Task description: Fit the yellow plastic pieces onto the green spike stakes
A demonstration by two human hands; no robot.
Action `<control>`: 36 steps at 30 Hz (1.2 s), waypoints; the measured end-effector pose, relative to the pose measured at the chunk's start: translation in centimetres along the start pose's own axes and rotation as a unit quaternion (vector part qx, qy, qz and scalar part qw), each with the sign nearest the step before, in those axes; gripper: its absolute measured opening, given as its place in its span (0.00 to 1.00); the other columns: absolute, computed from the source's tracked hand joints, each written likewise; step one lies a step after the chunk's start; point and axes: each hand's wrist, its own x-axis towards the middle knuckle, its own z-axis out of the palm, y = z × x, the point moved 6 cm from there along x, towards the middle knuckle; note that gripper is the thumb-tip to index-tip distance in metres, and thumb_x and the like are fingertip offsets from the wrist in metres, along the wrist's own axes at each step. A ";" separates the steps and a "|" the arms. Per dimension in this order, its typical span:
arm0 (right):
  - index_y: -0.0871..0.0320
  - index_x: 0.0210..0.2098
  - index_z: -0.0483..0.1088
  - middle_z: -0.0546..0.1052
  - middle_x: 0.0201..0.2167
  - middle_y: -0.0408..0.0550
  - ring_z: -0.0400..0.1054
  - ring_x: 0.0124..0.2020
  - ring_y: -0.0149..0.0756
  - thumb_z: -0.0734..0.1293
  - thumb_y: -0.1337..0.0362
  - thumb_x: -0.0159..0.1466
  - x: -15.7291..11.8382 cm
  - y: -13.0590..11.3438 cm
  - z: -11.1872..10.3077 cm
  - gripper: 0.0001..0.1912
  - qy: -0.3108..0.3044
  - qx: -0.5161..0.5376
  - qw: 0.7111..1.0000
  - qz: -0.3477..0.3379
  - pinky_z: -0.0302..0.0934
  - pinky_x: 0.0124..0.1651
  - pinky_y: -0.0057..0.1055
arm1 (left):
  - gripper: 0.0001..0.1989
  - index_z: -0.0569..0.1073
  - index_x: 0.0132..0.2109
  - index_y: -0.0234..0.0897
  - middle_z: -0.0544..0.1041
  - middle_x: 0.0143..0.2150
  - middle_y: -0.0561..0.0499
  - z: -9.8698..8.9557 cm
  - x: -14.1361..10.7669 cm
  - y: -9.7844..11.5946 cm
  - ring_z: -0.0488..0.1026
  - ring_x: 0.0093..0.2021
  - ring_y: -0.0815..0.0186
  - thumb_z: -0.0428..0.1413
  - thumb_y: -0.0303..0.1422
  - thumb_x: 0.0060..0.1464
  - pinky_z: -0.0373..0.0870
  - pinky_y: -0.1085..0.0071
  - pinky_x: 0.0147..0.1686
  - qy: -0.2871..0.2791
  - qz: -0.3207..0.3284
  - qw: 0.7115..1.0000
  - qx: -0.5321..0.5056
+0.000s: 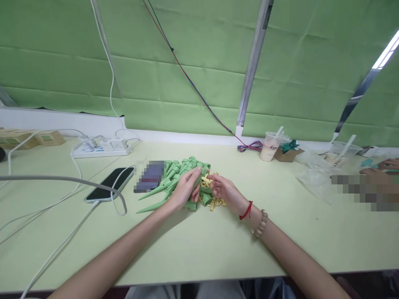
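Note:
Green pointed plastic spikes lie in a pile at the middle of the table, their tips toward the left. Small yellow pieces are heaped at the pile's right side, among some green caps. My left hand is closed around a green spike over the pile, its thumb on top. To the right, my right hand hovers beside the yellow pieces, fingers curled toward the left hand; whether its fingertips pinch a small yellow piece is unclear. A red string and a beaded bracelet circle the right wrist.
A phone with white cables and a dark packet lie left of the pile. Behind are a power strip, a drink cup and a small carton. Another person's hands are at the far right.

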 end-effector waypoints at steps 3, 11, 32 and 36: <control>0.57 0.33 0.70 0.68 0.25 0.40 0.58 0.20 0.23 0.68 0.51 0.51 -0.2 0.0 0.4 0.17 -0.011 -0.023 1.000 -0.011 0.53 0.24 0.23 | 0.21 0.68 0.40 0.35 0.53 0.11 0.62 0.4 0.0 -0.4 0.54 0.08 0.74 0.45 0.49 0.53 0.52 0.78 0.08 -0.020 -0.014 1.000 0.005; 0.57 0.37 0.71 0.71 0.28 0.41 0.59 0.21 0.23 0.70 0.54 0.49 -0.4 -0.1 0.2 0.18 0.009 -0.044 0.999 -0.011 0.55 0.21 0.22 | 0.25 0.63 0.51 0.36 0.54 0.11 0.63 0.6 0.0 -0.3 0.51 0.07 0.75 0.47 0.49 0.52 0.50 0.80 0.07 -0.034 -0.025 0.999 -0.006; 0.59 0.35 0.73 0.75 0.30 0.45 0.60 0.20 0.22 0.70 0.54 0.50 0.4 -0.5 -0.6 0.18 -0.007 -0.105 0.992 -0.074 0.56 0.21 0.21 | 0.27 0.60 0.55 0.39 0.56 0.11 0.63 1.8 -0.2 -1.5 0.56 0.07 0.74 0.51 0.46 0.50 0.50 0.82 0.06 -0.052 -0.111 0.981 -0.148; 0.59 0.39 0.72 0.75 0.30 0.45 0.60 0.20 0.22 0.70 0.54 0.50 0.3 -0.8 -0.6 0.20 -0.006 -0.108 0.991 -0.081 0.56 0.21 0.22 | 0.27 0.59 0.55 0.39 0.59 0.12 0.62 1.6 -0.2 -1.2 0.56 0.08 0.75 0.51 0.46 0.50 0.52 0.81 0.07 -0.065 -0.103 0.983 -0.141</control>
